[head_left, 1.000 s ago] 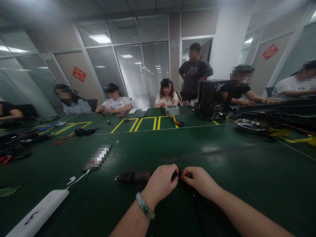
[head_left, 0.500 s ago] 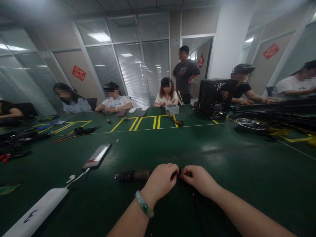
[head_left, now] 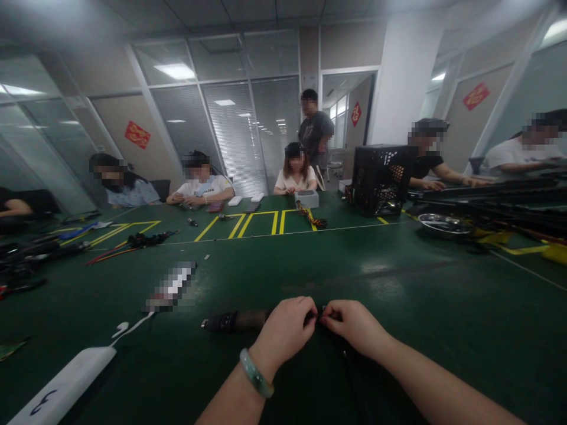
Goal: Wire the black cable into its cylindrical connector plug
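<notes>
My left hand [head_left: 286,330], with a pale green bangle on the wrist, is closed around the right end of a dark cable bundle [head_left: 234,320] that lies on the green table [head_left: 398,295]. My right hand [head_left: 352,324] pinches a small dark part right beside it, fingertips of both hands meeting. What sits between the fingers is too small and dark to name. Thin dark wires trail toward me under my right forearm.
A phone [head_left: 170,287] lies left of my hands, wired to a white power bank [head_left: 66,386]. Further off are yellow tape marks [head_left: 257,223], a black computer case [head_left: 383,179], a metal bowl [head_left: 443,223], cables at the left edge, and several people around the table.
My hands stay together on the cable end, barely shifting. The view has turned slightly. The standing person at the back has walked left, from the doorway to behind the seated person.
</notes>
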`<state>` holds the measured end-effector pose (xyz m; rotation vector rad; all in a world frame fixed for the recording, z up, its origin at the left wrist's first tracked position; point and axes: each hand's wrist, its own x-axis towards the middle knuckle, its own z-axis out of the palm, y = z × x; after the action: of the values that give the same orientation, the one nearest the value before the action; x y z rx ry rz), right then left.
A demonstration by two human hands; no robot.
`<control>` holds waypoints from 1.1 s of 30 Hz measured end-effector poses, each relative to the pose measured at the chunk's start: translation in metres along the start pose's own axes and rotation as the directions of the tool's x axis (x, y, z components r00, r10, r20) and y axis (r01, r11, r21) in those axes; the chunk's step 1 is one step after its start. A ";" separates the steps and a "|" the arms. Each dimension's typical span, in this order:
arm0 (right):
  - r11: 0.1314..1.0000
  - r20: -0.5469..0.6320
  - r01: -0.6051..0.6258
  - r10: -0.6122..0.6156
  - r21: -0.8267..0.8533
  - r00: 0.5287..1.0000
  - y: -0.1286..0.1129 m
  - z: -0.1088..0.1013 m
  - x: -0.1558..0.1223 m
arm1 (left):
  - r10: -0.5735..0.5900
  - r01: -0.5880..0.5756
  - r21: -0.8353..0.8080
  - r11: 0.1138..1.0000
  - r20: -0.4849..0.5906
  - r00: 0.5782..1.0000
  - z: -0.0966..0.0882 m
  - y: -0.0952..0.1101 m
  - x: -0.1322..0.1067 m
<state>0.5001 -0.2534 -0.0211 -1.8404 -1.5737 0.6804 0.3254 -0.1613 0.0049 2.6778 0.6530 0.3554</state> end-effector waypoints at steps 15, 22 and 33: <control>1.000 -0.026 0.008 -0.009 -0.015 1.000 0.005 0.003 0.001 | 0.011 -0.011 0.005 1.000 0.008 1.000 -0.003 0.003 -0.001; 1.000 -0.012 0.010 -0.010 -0.028 1.000 0.002 0.000 0.000 | 0.019 -0.019 -0.014 1.000 0.009 1.000 -0.002 0.002 0.000; 0.999 0.003 -0.020 0.020 -0.029 1.000 -0.006 -0.003 -0.002 | -0.002 0.001 0.023 1.000 0.038 0.999 -0.008 0.008 -0.001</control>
<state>0.4979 -0.2548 -0.0153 -1.8789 -1.5768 0.6737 0.3250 -0.1666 0.0152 2.6985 0.6515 0.2973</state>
